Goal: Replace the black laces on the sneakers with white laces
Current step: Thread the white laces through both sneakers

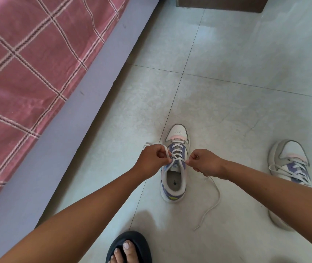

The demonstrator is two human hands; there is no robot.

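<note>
I judge I'm at the tying step: my left hand [150, 159] and right hand [204, 162] each pinch an end of the white lace [177, 149] over the sneaker [174, 164] on the floor [236, 92] beside the bed's edge. Next I must cross both ends and draw them evenly taut.

bright daylight | soft shadows on floor [227, 92] | mild glare | wide-angle edge bending | sharp
</note>
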